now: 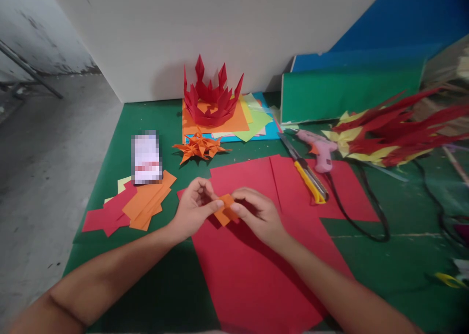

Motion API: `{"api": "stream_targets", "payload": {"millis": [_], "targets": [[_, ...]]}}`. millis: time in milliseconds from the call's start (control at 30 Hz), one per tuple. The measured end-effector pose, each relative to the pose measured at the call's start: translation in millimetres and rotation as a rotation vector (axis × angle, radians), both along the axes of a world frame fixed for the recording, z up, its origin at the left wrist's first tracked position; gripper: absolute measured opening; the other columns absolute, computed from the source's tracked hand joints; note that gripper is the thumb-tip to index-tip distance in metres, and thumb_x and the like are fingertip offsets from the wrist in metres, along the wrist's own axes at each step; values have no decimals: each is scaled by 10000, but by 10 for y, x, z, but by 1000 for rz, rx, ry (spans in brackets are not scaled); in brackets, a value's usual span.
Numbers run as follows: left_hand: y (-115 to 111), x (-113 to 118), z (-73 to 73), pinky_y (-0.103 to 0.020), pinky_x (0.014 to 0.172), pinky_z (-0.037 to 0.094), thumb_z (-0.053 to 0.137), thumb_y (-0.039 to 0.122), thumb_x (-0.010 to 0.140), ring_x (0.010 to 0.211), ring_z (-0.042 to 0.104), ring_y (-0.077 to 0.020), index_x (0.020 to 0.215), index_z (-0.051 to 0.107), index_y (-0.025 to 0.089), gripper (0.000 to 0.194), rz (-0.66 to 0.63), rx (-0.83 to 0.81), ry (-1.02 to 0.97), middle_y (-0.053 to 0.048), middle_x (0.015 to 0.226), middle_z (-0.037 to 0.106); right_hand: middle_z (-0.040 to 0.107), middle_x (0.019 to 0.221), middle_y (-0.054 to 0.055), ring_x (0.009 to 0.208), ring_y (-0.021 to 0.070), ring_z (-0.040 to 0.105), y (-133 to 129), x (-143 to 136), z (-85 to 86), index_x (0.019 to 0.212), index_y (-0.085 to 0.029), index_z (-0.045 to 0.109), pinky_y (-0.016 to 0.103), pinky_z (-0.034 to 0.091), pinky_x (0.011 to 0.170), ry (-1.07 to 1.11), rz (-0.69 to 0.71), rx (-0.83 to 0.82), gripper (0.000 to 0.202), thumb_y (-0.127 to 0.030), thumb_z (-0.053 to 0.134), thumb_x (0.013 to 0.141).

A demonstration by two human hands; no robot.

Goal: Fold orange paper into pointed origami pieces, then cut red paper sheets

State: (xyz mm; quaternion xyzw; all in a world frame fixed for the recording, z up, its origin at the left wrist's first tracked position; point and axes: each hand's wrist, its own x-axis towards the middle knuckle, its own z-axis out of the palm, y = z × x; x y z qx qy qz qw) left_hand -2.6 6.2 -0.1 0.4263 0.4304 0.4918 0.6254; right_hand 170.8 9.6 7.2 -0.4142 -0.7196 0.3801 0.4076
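Between my two hands is a small folded piece of orange paper (224, 217), held over large red paper sheets (264, 265). My left hand (196, 207) pinches its left side between thumb and fingers. On its right side, my right hand (262, 214) grips it the same way, thumb on top. Just beyond my hands lie several folded orange paper stars (201, 148). A red folded-paper crown (210, 112) stands behind them on a stack of coloured paper (238, 121). Left of my left hand are loose orange paper strips (150, 202) and red paper pieces (115, 212).
A blurred-out phone-like object (146, 156) rests by the strips. To the right are a yellow utility knife (309, 180), a pink glue gun (322, 151) with a black cord (340, 217), and a red-and-yellow paper piece (395, 129). A green board (351, 92) stands at the back.
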Motion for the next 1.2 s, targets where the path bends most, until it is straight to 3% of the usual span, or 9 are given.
{"api": "stream_targets", "payload": {"millis": [267, 400, 633, 800, 933, 1000, 1100, 1200], "targets": [[-25, 7, 15, -222, 600, 456, 662, 254, 773, 675, 552, -112, 947, 623, 187, 190, -93, 174, 233, -5, 747, 577, 573, 608, -4, 590, 136, 533, -3, -10, 23, 668, -212, 547, 271, 420, 593, -110, -24, 77, 228, -244, 529, 893], [-23, 4, 13, -250, 612, 473, 629, 266, 807, 681, 574, -130, 837, 648, 166, 106, -119, 239, 317, -36, 772, 610, 592, 628, 4, 603, 140, 543, -11, -2, -11, 686, -214, 548, 274, 427, 597, -119, -8, 142, 209, -225, 521, 893], [-19, 16, 57, -256, 638, 457, 603, 315, 851, 655, 559, -121, 680, 606, 170, 224, -82, 350, 369, -16, 679, 610, 587, 650, 9, 617, 137, 524, -40, -33, -10, 690, -210, 516, 280, 411, 607, -143, 47, 180, 204, -196, 513, 893], [18, -21, 11, -242, 628, 456, 636, 404, 818, 663, 537, -113, 706, 588, 187, 249, 132, 182, 227, 3, 714, 574, 575, 663, 11, 639, 146, 529, -10, 10, 42, 693, -210, 514, 294, 415, 619, -122, 33, 150, 199, -192, 505, 890], [84, -69, -35, -225, 600, 450, 650, 450, 797, 642, 507, -104, 760, 553, 208, 264, 346, 72, 111, 25, 713, 532, 530, 632, -1, 611, 143, 511, 17, 78, 32, 660, -214, 486, 296, 413, 595, -83, -81, 78, 236, -226, 507, 894], [93, -53, -16, -226, 612, 451, 670, 455, 777, 658, 506, -107, 732, 544, 205, 284, 353, 99, 134, 22, 716, 533, 538, 656, -3, 620, 138, 528, 17, 84, -5, 698, -215, 505, 287, 430, 597, -24, -127, 23, 207, -245, 503, 902], [71, 2, 42, -227, 623, 453, 665, 461, 777, 644, 503, -102, 685, 537, 193, 311, 245, 125, 184, 21, 698, 530, 589, 811, 10, 705, 141, 585, 6, 51, -80, 910, -231, 531, 289, 489, 660, 91, -126, -16, 50, -257, 560, 879], [41, 35, 76, -229, 623, 458, 650, 468, 785, 652, 525, -106, 702, 543, 188, 311, 176, 132, 207, 16, 702, 547, 596, 962, 39, 864, 176, 602, 1, 8, -124, 1024, -251, 502, 331, 511, 774, 67, -76, 96, 308, -269, 696, 785]]}}
